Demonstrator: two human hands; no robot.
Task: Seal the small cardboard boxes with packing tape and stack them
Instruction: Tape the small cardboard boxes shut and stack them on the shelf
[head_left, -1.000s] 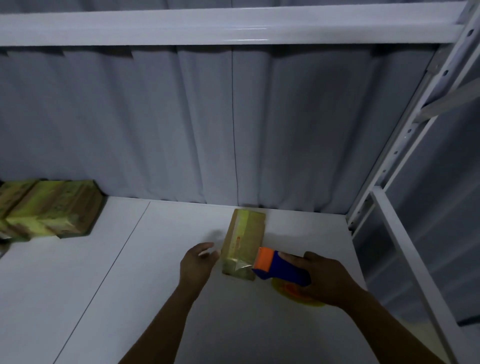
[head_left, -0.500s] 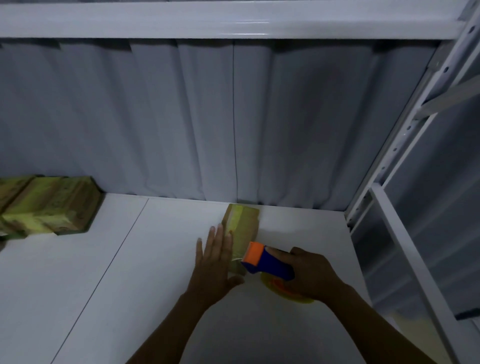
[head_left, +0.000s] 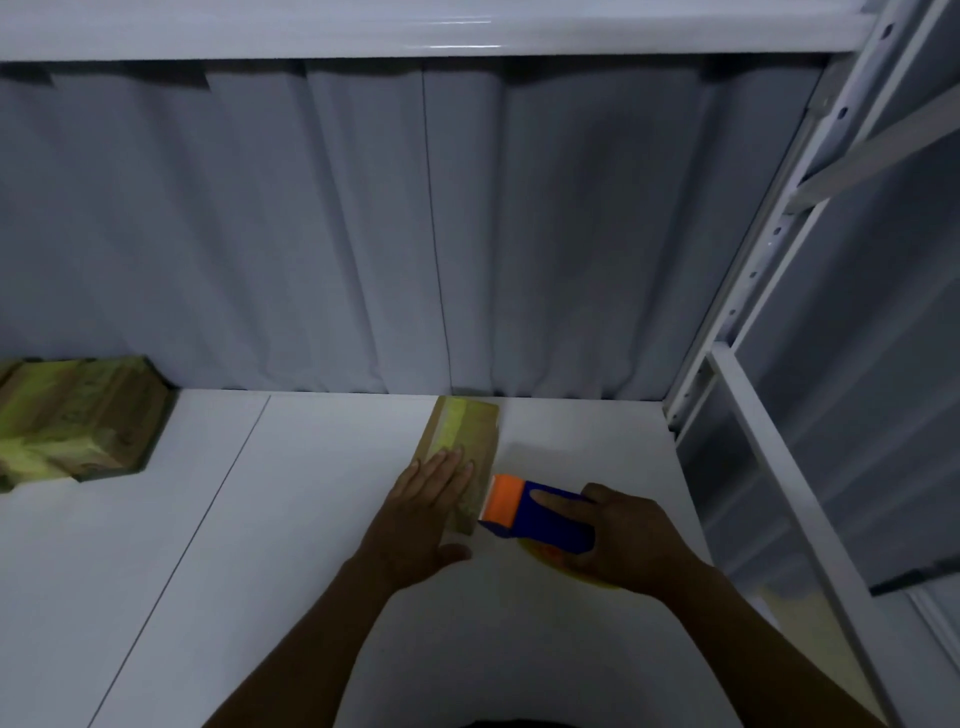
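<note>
Head view: both hands over a white table (head_left: 270, 582), dim light.
Left hand (head_left: 423, 506): flat, palm down; fingers (head_left: 451, 466) straight and together, lying on the near end of the box top; thumb spread toward the near side.
Box (head_left: 470, 428): small cardboard box with a yellowish strip along the top, lying on the table under the left fingers and running past the fingertips toward the wall.
Right hand (head_left: 626, 540): fingers curled round the blue body of the tape dispenser, index finger (head_left: 557, 500) laid along its top.
Tape dispenser (head_left: 537, 514): orange head points at the box's near right edge, just right of the left fingertips; can't tell if it touches the box.
Tape roll (head_left: 569, 574): yellow, mostly hidden beneath the right fingers and the dispenser.
Stacked boxes (head_left: 78, 421): well left of the left fingers, at the table's far edge against the wall.
Wall (head_left: 337, 234): grey, ribbed, beyond the fingertips.
Shelf frame (head_left: 763, 260): white perforated upright, right of the right hand.
</note>
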